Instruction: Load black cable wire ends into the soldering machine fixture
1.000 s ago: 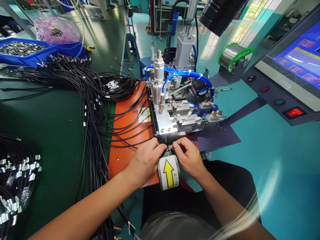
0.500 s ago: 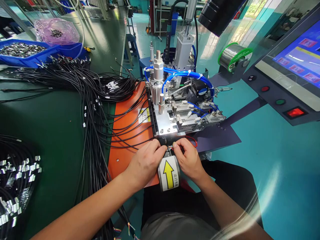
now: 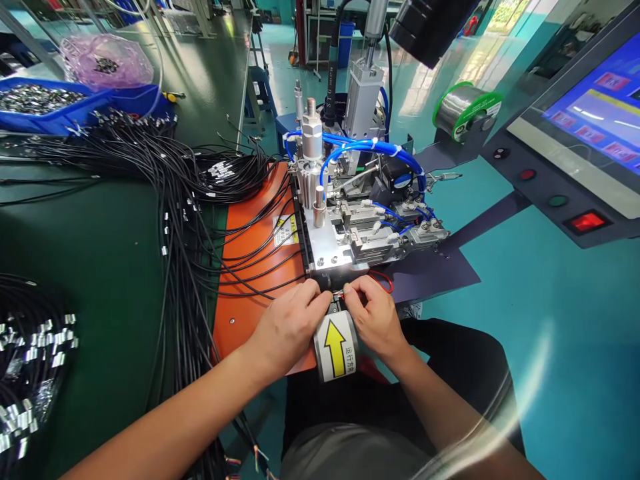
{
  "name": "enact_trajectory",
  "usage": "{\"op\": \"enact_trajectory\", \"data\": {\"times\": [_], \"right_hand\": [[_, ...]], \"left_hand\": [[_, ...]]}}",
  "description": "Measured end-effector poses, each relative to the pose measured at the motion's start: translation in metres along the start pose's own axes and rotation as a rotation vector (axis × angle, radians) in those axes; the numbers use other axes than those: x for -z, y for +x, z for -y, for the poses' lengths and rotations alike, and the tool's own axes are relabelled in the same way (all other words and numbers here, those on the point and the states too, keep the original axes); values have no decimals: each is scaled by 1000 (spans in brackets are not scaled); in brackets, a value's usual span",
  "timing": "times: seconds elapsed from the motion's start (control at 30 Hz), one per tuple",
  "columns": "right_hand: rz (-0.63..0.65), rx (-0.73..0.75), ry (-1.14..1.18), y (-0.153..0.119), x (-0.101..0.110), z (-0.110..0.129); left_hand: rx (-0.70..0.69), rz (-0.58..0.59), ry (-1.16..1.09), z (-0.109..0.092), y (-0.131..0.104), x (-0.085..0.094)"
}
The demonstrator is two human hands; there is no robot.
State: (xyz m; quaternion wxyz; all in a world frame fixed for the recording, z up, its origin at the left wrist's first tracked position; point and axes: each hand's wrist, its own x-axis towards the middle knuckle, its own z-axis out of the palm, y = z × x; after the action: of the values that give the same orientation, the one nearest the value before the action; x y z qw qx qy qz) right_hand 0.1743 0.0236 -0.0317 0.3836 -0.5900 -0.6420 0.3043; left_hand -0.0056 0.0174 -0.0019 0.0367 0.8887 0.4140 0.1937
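At the machine's front edge, my left hand point(image 3: 296, 320) is closed, thumb and forefinger pinching the end of a black cable point(image 3: 260, 293) that runs in from the left; its grip is partly hidden. Close beside it, my right hand point(image 3: 373, 313) pinches what look like thin coloured wires point(image 3: 340, 293) between thumb and forefinger, too small to see clearly. Both sets of fingertips meet over a narrow metal track, just above a round drum point(image 3: 337, 347) with a yellow arrow label. The metal machine point(image 3: 330, 250) with blue air tubes stands directly beyond my hands.
Several black cables point(image 3: 183, 267) drape over the green table point(image 3: 100, 233) and orange plate point(image 3: 245, 320). A blue bin point(image 3: 30, 123) of small metal parts sits back left. A solder wire spool point(image 3: 465, 110) and control panel point(image 3: 575, 180) stand right; a black cylinder point(image 3: 433, 30) hangs above.
The view has shifted slightly. Both hands keep their pinch at the same place on the machine's front edge, with hardly any visible movement.
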Motion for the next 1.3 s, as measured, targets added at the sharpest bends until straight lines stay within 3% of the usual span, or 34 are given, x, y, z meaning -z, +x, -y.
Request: {"op": "enact_trajectory", "data": {"times": [0.27,0.63,0.9,1.3], "right_hand": [[-11,-8,5,-3,-2,2],[-32,-49,29,-4,-4,2],[141,-269,248,0,8,-1],[98,-189,166,0,2,1]], "left_hand": [[-61,-6,22,4,-1,-4],[-26,63,99,-1,3,2],[-11,88,34,0,3,1],[-19,64,31,3,0,-1]]}}
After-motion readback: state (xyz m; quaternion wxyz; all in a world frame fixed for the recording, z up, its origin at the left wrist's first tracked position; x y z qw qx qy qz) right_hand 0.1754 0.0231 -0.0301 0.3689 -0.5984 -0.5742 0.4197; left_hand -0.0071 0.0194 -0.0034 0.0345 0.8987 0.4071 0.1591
